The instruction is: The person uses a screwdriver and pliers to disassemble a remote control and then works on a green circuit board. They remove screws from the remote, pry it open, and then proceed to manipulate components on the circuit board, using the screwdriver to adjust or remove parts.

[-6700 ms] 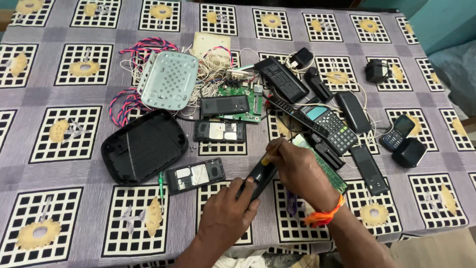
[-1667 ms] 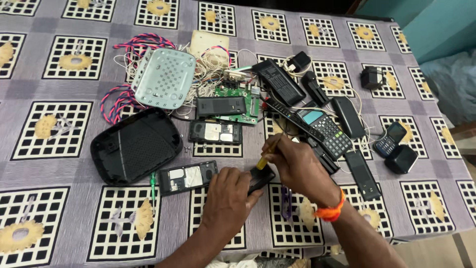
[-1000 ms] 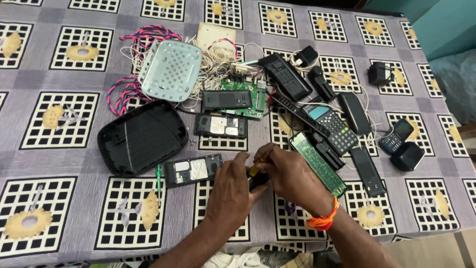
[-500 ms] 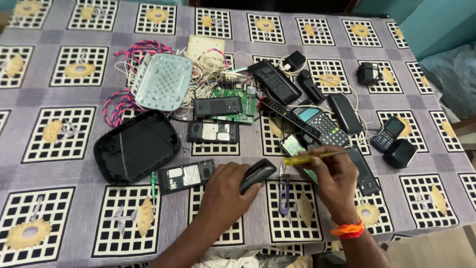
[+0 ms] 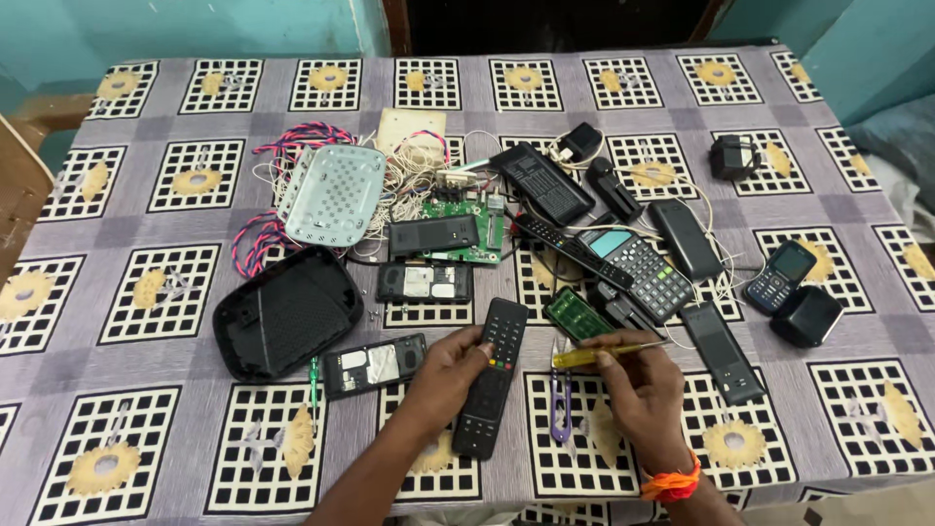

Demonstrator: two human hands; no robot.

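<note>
Left hand [image 5: 450, 368] rests fingers curled against the left edge of a black remote control [image 5: 493, 378], steadying it where it lies face up, keypad showing, on the patterned tablecloth [image 5: 175, 321]; not a full wrap, more a side pinch. Right hand [image 5: 643, 390] is closed around a yellow-handled screwdriver [image 5: 602, 355], shaft pointing left toward the remote, tip off it. Purple snips [image 5: 561, 409] lie between remote and right hand. Step looks like setting up to open the remote. Next move likely calls for bringing the tip to a seam or screw while the left hand holds firm. Nearby: green circuit board [image 5: 577, 314], calculator [image 5: 635, 269], opened phone [image 5: 374, 364], black router shell [image 5: 286, 312].
</note>
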